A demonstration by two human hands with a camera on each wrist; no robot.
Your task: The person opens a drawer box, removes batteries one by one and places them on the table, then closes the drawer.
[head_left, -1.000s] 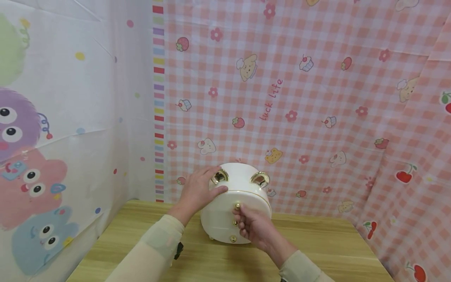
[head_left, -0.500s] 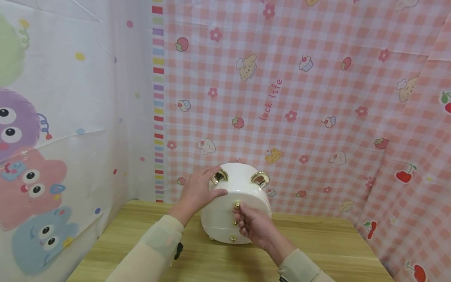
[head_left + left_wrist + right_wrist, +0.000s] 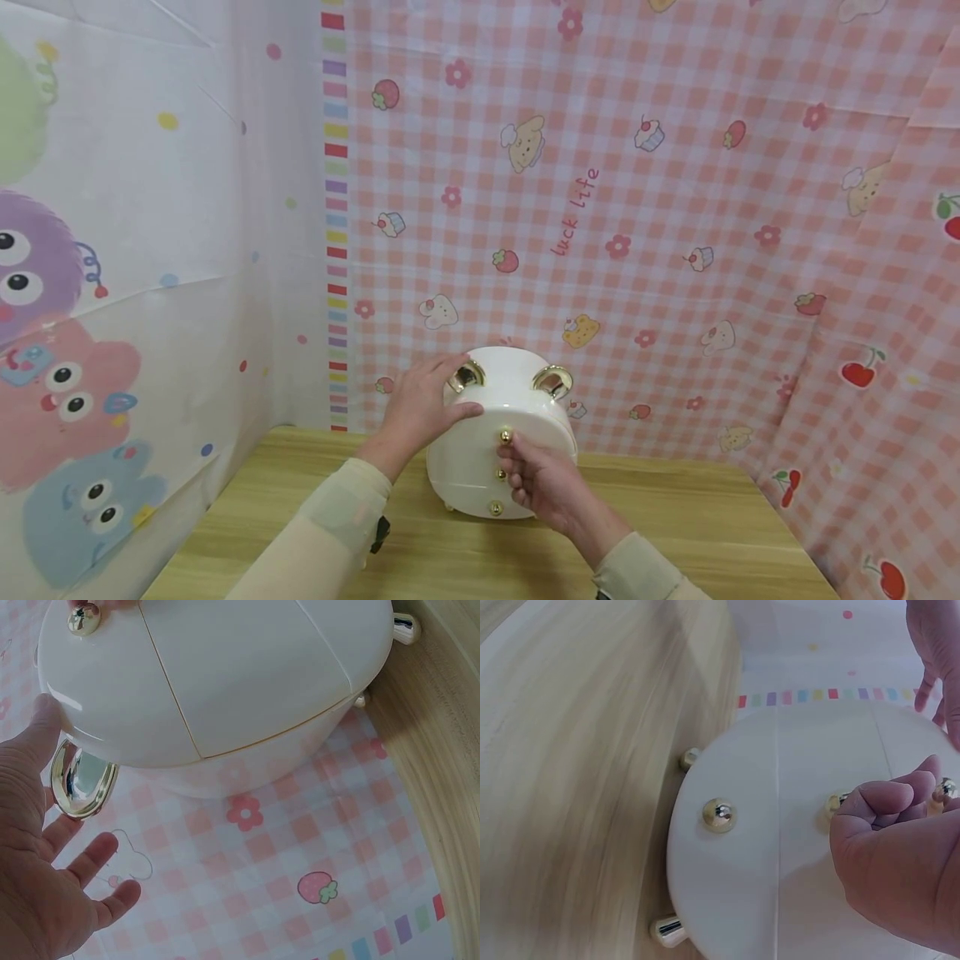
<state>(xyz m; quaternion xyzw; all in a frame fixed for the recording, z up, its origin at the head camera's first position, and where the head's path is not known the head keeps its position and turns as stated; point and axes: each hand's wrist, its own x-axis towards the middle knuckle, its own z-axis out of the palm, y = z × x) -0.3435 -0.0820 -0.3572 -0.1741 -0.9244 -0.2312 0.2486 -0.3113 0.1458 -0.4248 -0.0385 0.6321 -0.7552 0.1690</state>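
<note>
A white rounded drawer box (image 3: 461, 467) with gold feet stands on the table. Its front has a column of gold knobs, and seams divide it into drawers. My right hand (image 3: 551, 485) pinches the top knob (image 3: 506, 436) between thumb and finger; the middle knob (image 3: 837, 804) is partly hidden behind its curled fingers. My left hand (image 3: 423, 407) rests at the upper left of the box by a gold ear-shaped loop (image 3: 84, 780). Its thumb touches the box's upper edge, and the other fingers extend behind the loop. The bottom knob (image 3: 718, 815) is untouched.
The wooden table (image 3: 660, 517) carries the box near its back edge. A pink checked cloth (image 3: 645, 208) hangs close behind, and a white cartoon cloth (image 3: 187, 333) hangs at the left. A second gold loop (image 3: 553, 382) sits on the box's upper right.
Both hands keep nearly the same places. The gold line along the top edge of the box's front has faded from sight; the top drawer front seems slightly forward.
</note>
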